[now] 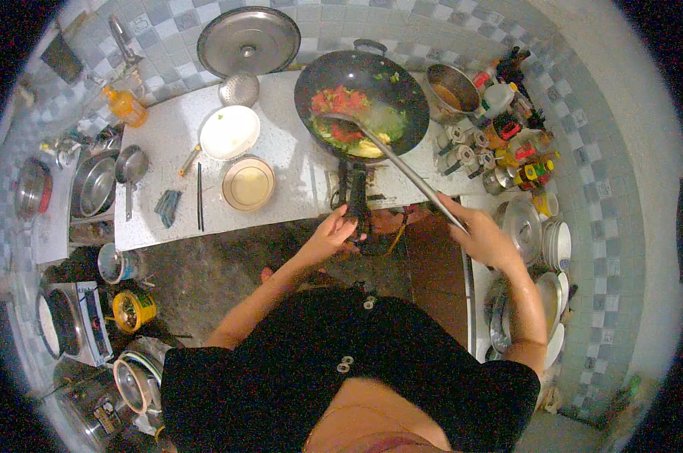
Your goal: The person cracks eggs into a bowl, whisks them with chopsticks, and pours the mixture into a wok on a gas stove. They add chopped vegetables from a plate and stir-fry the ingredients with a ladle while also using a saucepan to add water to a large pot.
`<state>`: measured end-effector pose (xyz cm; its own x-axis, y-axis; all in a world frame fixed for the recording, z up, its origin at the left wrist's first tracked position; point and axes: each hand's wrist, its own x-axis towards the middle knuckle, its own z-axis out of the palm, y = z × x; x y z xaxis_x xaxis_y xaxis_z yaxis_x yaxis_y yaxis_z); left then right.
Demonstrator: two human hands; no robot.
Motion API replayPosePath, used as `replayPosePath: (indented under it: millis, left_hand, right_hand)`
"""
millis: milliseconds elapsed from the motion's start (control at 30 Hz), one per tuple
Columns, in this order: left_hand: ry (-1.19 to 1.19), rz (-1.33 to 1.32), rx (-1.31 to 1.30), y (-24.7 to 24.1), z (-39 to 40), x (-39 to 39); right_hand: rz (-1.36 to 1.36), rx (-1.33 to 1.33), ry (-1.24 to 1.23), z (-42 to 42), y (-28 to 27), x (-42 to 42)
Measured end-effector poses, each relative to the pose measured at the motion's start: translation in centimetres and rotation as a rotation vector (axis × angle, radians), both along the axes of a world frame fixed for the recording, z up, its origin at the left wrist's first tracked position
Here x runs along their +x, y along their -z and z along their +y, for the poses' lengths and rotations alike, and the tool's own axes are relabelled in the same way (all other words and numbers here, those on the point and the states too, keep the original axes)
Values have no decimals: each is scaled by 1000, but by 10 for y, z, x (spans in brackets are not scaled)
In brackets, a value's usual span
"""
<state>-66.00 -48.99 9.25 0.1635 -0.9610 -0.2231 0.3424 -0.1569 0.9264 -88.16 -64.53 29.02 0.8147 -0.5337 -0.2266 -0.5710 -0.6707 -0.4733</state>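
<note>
A black wok (395,90) with a long handle (355,195) sits over the stove at the counter's back. Around the end of that handle curl the fingers of my left hand (337,231). My right hand (480,235) grips the long metal handle of a cooking ladle (409,172), whose bowl dips into the food. In the wok lie chopped red pieces (337,102), probably tomato, green chopped vegetables (391,123) and a yellow portion that looks like egg (370,148). The ladle's head rests against the red pieces and partly hides them.
Left of the wok stand a white bowl (230,133), a tan-rimmed bowl (248,184), chopsticks (200,197) and a skimmer (239,90). A large lid (248,42) leans on the tiles. To the right are a metal pot (452,93), spice jars (460,156) and stacked plates (555,245).
</note>
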Motion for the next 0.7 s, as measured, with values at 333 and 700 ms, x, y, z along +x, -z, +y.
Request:
replayPosePath:
  millis: [333, 700]
  left_hand:
    - [-4, 56, 10, -8, 0, -3]
    - [97, 96, -18, -7, 4, 1]
  right_hand:
    - [144, -204, -129, -15, -93, -32]
    - [-43, -201, 77, -49, 15, -10]
